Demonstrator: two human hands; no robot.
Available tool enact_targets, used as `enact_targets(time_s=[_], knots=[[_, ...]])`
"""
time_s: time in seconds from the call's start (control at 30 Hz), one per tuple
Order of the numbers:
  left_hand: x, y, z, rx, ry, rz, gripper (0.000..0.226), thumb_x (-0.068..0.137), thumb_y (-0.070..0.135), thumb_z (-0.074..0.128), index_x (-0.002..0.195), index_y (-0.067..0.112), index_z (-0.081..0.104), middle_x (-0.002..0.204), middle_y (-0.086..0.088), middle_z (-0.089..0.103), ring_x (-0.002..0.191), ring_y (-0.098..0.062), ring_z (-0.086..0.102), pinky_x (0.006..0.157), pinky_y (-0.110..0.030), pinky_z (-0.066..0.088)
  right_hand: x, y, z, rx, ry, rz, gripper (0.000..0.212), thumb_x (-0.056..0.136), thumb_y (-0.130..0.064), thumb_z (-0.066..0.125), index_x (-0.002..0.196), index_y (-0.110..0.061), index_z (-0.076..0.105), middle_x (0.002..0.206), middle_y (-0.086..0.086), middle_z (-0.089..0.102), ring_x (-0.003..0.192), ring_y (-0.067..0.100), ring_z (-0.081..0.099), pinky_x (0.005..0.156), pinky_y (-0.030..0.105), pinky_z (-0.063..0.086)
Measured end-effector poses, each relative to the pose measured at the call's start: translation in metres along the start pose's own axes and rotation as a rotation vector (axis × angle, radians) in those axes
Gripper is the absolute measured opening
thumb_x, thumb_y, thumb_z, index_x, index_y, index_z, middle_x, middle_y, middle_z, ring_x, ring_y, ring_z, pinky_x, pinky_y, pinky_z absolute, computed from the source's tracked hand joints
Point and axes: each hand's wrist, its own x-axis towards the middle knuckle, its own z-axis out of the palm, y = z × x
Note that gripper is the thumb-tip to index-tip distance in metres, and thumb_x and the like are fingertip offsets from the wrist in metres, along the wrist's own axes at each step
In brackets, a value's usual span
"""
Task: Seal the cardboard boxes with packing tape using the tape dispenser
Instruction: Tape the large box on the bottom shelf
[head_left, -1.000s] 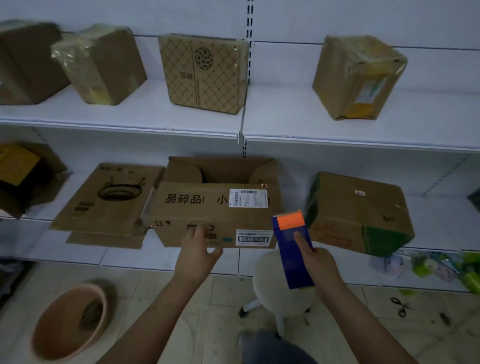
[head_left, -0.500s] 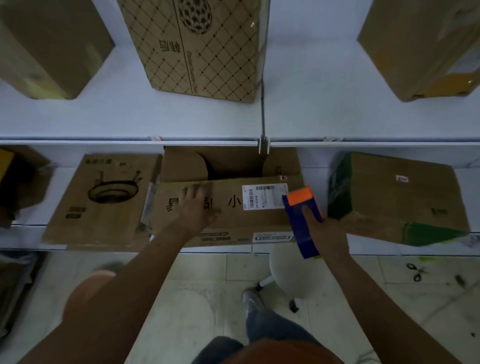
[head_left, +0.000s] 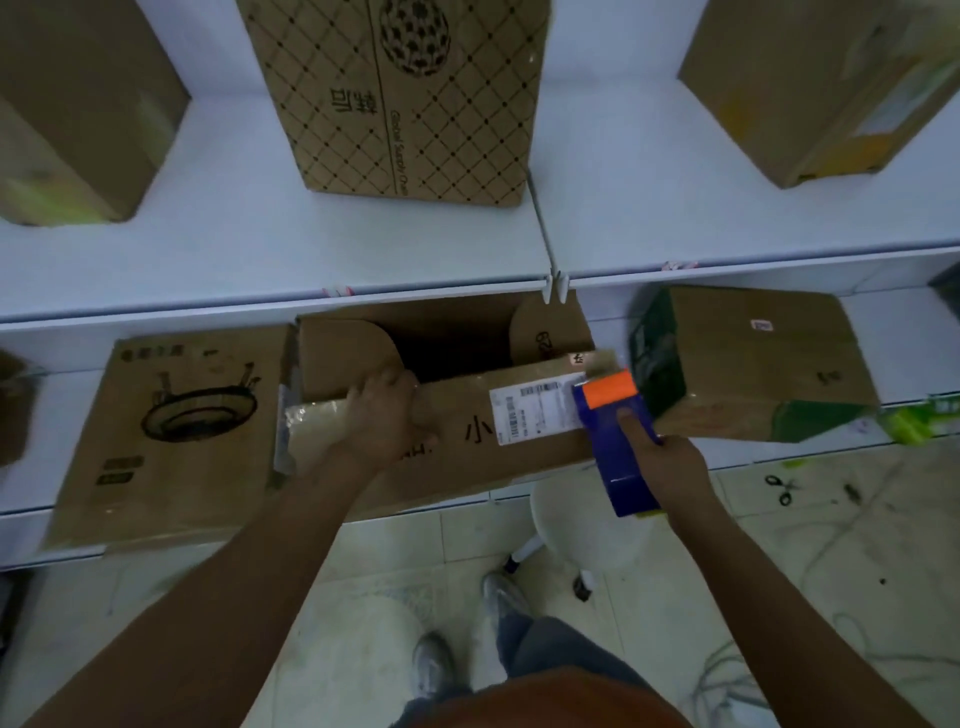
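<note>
Open box (head_left: 467, 431) lies under the left hand (head_left: 387, 421), whose fingers curl over its front flap edge; right hand (head_left: 670, 465) grips the tape dispenser (head_left: 615, 441) at the box's right end

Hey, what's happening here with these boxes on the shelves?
A person is getting ready to tape an open cardboard box on the lower shelf. Their left hand grips the box's front flap at its top edge, while the right hand holds a blue and orange tape dispenser against the box's right end. The box top is not yet closed.
</note>
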Motion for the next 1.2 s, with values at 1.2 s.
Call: enact_targets(time_s=[1.2], knots=[[-0.157,-0.029,0.064,0.227,0.204,0.317,0.034,0.060,0.021,0.086,0.090,0.020,0.069,0.089,-0.002,0.064,0.087,-0.027,0.057,0.089,-0.044,0.039,-0.018,0.080,0.014,-0.093,0.376,0.023,0.068,0.095,-0.063,0.039,0.067,-0.002,0.050,0.060,0.015,0.049,0.052,0.024,0.045,0.051,0.032,0.030]])
